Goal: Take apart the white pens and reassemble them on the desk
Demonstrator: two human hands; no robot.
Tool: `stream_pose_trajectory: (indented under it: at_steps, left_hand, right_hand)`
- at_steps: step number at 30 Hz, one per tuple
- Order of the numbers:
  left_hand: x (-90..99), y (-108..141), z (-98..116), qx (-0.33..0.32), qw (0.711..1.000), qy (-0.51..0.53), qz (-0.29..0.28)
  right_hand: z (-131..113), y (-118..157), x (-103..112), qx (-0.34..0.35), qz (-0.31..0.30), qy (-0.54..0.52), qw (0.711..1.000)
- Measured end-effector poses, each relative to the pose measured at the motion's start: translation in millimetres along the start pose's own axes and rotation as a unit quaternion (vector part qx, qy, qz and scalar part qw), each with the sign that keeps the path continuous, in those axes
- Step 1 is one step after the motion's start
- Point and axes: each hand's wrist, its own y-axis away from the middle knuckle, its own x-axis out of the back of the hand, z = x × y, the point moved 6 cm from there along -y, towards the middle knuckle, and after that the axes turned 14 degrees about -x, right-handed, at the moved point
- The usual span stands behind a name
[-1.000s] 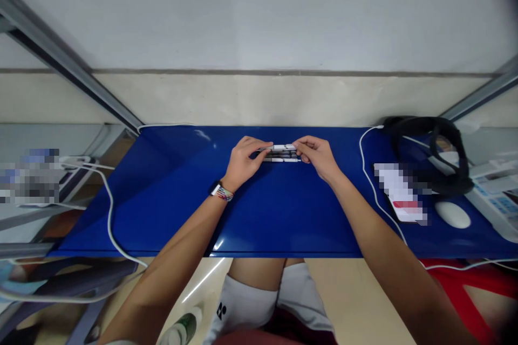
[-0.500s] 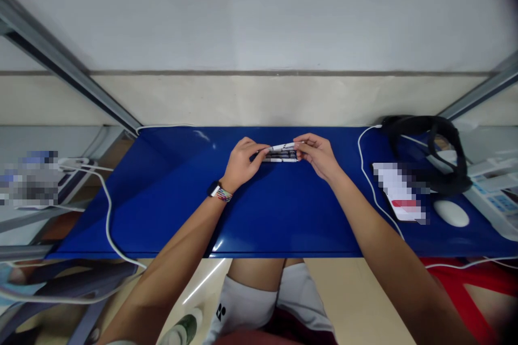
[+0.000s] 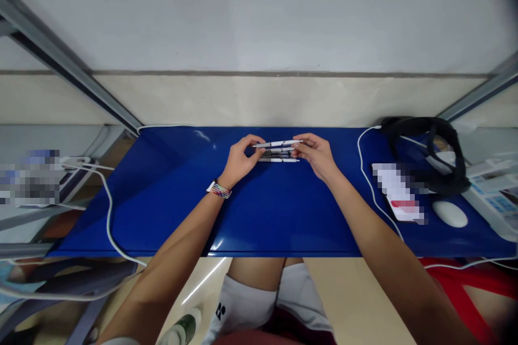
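Observation:
Several slim white pens (image 3: 278, 160) with dark markings lie side by side near the middle of the blue tabletop, roughly parallel to its back edge. The farthest, a white pen (image 3: 280, 143), is slightly tilted and set a little apart from the others. My left hand (image 3: 242, 160) is closed at its left end, thumb and fingers pinching. At the right end, my right hand (image 3: 319, 155) pinches the same pen, with its thumb near the second pen. My fingers partly cover the ends of the pens.
On the right of the blue table (image 3: 275, 215) are a phone (image 3: 399, 191), a white mouse (image 3: 450, 213), a black strapped headset (image 3: 449, 140) and a white cable (image 3: 366, 172). A pale wall (image 3: 259, 99) stands behind. Metal posts (image 3: 109, 97) rise at both back corners.
The farthest pen has separated from the row and now shows whole between my hands. My left hand has shifted slightly, and the wrist has turned. My right hand has barely moved.

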Motion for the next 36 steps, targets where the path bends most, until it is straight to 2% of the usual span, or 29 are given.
stream_pose_trajectory:
  at_steps: [6, 11, 15, 19, 23, 28, 32, 36]
  left_hand:
    - [0.2, 1, -5, 0.038, 0.999, 0.028, -0.014]
    - [3.6, 1, -6, 0.033, 0.999, 0.027, 0.004]
    - [5.4, 3, -18, 0.083, 0.996, 0.028, 0.026]
    - [6.6, 2, -29, 0.112, 0.984, 0.123, 0.065]
    - [0.3, 0, -27, 0.106, 0.969, 0.218, 0.042]
    - [2.4, 1, -23, 0.107, 0.977, 0.172, 0.072]
    - [7.0, 4, -29, 0.132, 0.98, 0.107, 0.1]
    - [10.0, 5, -35, 0.141, 0.975, 0.105, 0.137]
  right_hand:
    - [0, 1, -2, 0.002, -0.01, -0.009, 1.0]
    - [0, 0, -1, 0.002, -0.009, -0.011, 1.0]
    - [2, 0, -2, 0.002, -0.013, -0.006, 1.0]
    - [5, 0, -4, 0.005, -0.016, -0.002, 1.0]
    - [6, -1, -4, 0.002, -0.007, -0.005, 1.0]
    - [4, -3, -6, 0.012, -0.001, -0.004, 1.0]
    - [3, -3, -7, 0.017, -0.007, -0.01, 1.0]
    - [3, -4, -6, 0.002, -0.022, -0.044, 0.999]
